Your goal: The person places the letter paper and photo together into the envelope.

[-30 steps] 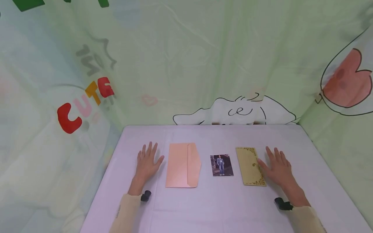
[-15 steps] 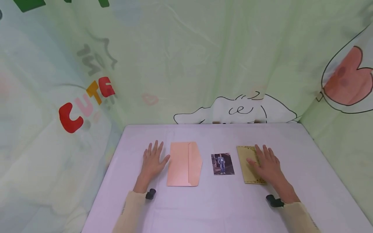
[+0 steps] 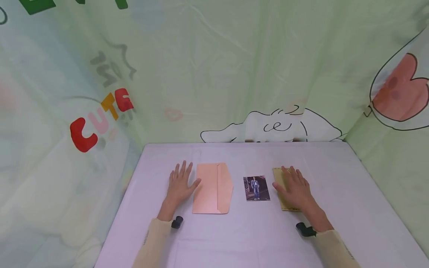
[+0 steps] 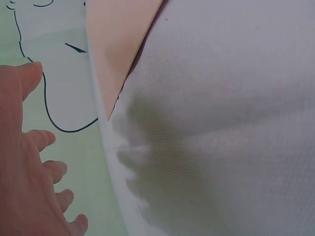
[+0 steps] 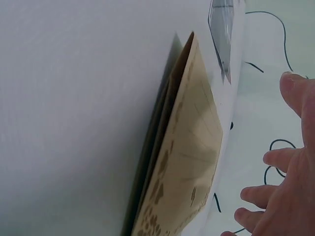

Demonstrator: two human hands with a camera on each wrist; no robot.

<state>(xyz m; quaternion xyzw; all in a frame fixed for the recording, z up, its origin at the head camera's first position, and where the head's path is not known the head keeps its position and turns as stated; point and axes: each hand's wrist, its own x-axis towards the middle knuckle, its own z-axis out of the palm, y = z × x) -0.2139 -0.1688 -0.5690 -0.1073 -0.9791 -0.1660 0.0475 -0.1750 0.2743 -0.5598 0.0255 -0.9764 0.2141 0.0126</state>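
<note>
My left hand (image 3: 181,189), fingers spread, hovers at the left edge of a pink envelope (image 3: 206,191). The envelope lies flat, its pointed flap on the right side. In the left wrist view the envelope's corner (image 4: 115,54) shows apart from the hand. My right hand (image 3: 296,190) is held above a gold folded card (image 3: 284,204) with brown floral trim, hiding much of it in the head view. A gap shows between that hand and the card (image 5: 192,142) in the right wrist view. Between envelope and card lies a photo (image 3: 256,188) of a standing person in denim.
A pale lilac cloth covers the table (image 3: 234,238). Behind it and at both sides hang light green printed curtains (image 3: 207,74). A small black device (image 3: 177,222) is worn at the left wrist, another black device (image 3: 305,229) at the right.
My right hand has moved left from the card's right side to above it. My left hand has shifted right, its thumb now over the envelope's left edge. The paper items stay in place.
</note>
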